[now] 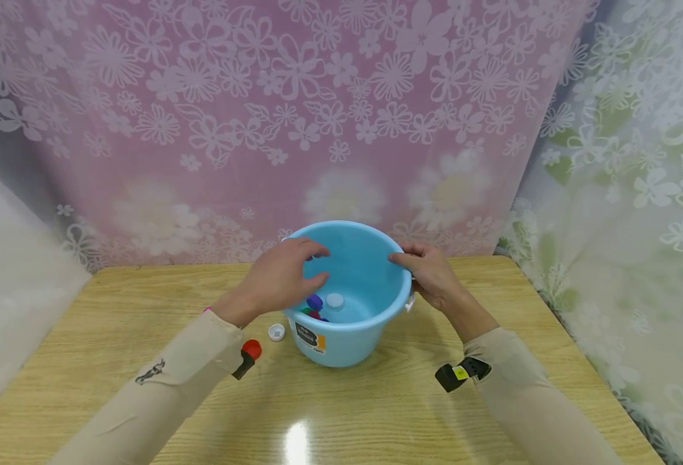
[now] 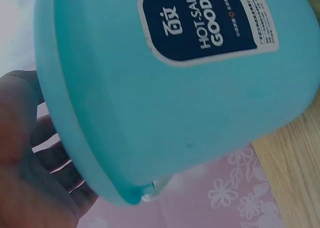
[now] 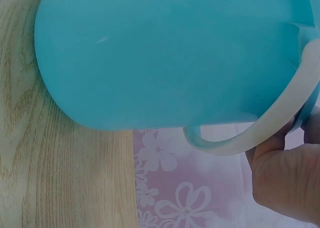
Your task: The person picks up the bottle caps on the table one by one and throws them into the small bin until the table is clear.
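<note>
A light blue plastic bucket stands on the table with a label on its side. My left hand reaches over its left rim, fingers spread and slightly bent, with nothing seen in them. At the right rim my right hand grips the edge, thumb on the inside; the white handle hangs beside it. Inside the bucket lie a white bottle cap, a purple cap and small green and red pieces, partly hidden by the rim.
On the table left of the bucket lie a white cap and a red cap. A bit of something pink shows behind the left wrist. Flowered pink cloth hangs along the wooden table's back edge.
</note>
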Motion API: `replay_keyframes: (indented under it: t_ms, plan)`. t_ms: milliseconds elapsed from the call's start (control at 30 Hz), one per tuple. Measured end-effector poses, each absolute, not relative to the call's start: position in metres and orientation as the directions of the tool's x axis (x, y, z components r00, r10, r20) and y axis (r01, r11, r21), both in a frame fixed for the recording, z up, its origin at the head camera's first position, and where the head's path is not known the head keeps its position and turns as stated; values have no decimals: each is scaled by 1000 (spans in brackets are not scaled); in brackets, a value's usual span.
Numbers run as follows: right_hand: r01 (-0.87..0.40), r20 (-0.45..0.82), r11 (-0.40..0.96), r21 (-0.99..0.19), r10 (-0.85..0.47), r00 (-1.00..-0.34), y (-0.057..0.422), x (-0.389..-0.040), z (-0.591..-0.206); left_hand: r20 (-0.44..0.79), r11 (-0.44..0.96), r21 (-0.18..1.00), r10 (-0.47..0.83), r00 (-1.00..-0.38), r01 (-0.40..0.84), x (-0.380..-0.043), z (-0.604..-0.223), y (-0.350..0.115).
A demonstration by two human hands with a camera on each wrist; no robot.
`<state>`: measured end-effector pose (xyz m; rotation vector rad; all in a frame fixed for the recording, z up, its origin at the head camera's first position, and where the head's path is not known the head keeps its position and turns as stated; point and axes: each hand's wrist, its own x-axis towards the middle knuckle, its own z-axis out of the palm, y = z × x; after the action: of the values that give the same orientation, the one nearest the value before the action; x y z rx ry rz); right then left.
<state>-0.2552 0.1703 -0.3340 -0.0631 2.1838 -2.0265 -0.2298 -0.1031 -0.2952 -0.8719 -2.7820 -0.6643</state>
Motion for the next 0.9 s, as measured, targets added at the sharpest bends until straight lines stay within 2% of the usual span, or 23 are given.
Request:
replay_keyframes:
  t_ms: [233,500,633,900]
  plan:
    - [70,-81,81,-994,-139,-987,170,-254,-333,391,696,460,399,-829,552,-231,-298,-131]
    - [76,-86,80,-994,-136,-987,170,-254,-334,486,708,477,282,-827,521,-238,-307,-174]
    - [80,-90,81,-994,-131,-987,170,-255,-334,458,741,485,237,-857,464,-242,-317,-194]
    - [79,-88,75,-994,-131,-987,169,-254,-334,284,799,517,179,-942,307,-241,-342,-228]
